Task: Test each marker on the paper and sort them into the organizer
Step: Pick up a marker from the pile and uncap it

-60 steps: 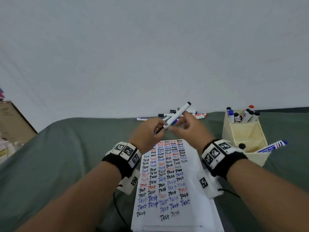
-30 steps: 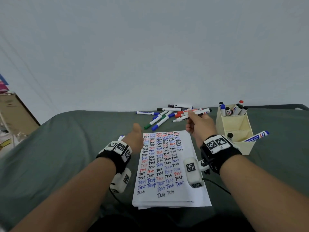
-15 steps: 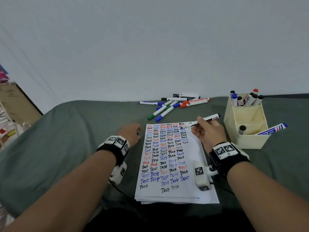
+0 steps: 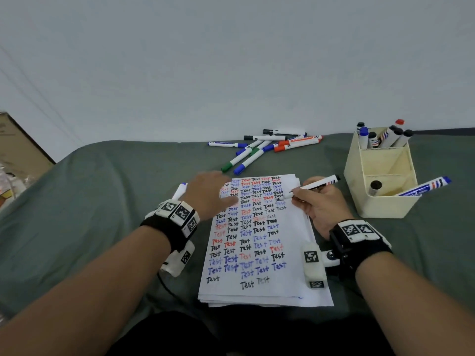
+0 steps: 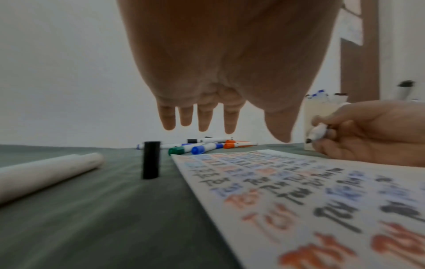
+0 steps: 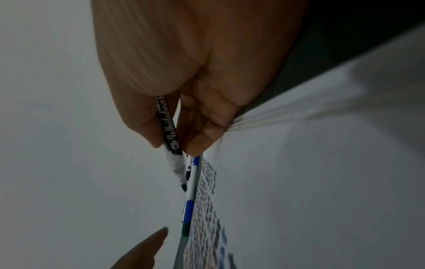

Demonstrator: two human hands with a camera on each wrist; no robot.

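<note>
My right hand (image 4: 300, 196) grips an uncapped black whiteboard marker (image 4: 317, 185) like a pen, tip down by the top right of the paper (image 4: 257, 289). Whether the tip touches the sheet I cannot tell. The same marker (image 6: 171, 138) shows pinched between thumb and fingers in the right wrist view. My left hand (image 4: 218, 191) hovers with straight fingers (image 5: 204, 118) over the paper's upper left corner and holds nothing. A black cap (image 5: 150, 160) stands upright on the cloth left of the paper (image 5: 310, 191). The cream organizer (image 4: 383, 206) stands to the right.
Several loose markers (image 4: 262, 147) lie in a pile behind the paper near the wall. A white marker (image 4: 180, 190) lies on the green cloth beside my left hand. The organizer's back compartment holds several markers (image 4: 380, 137); a blue one (image 4: 424, 187) leans out of the front.
Both hands held the marker in the air together. Now the left hand has let go and moved over the paper's corner, while the right hand has lowered the uncapped marker to the sheet.
</note>
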